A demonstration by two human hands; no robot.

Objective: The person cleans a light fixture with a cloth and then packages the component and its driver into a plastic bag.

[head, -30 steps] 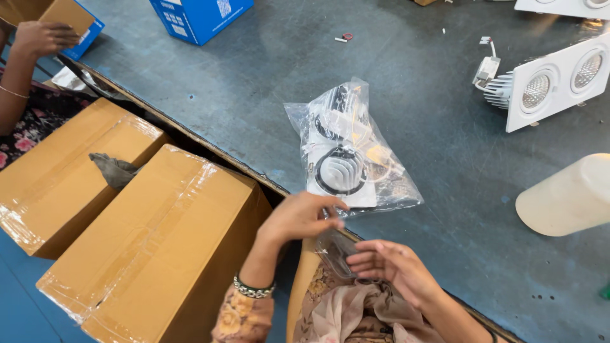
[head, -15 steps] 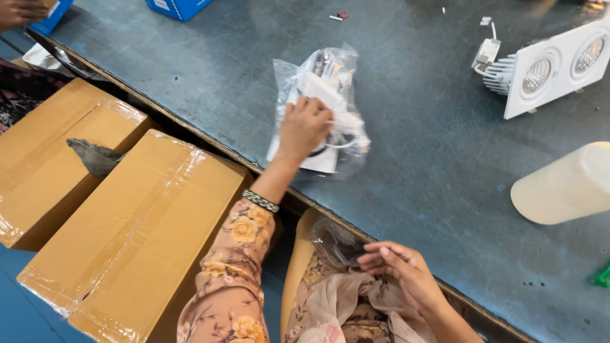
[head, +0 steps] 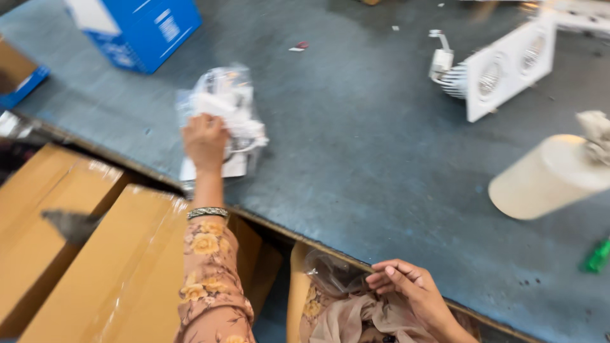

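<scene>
My left hand (head: 204,140) is stretched out over the grey table (head: 356,152) and grips a clear plastic bag (head: 223,117) that holds white parts and a paper sheet. The bag lies on the table near its front edge. My right hand (head: 410,293) stays low at the table's edge by my lap, fingers curled on a small piece of clear plastic (head: 330,273) over beige cloth. A floral sleeve and a bracelet cover my left forearm.
A white twin-lamp fixture (head: 505,70) lies at the back right, a cream cylinder (head: 549,178) at the right, a green item (head: 597,255) at the far right edge. A blue box (head: 136,28) stands at the back left. Taped cardboard boxes (head: 95,267) sit below the table's left edge.
My left hand reached from the table's edge out onto the plastic bag and slid it left. The right hand stayed at my lap.
</scene>
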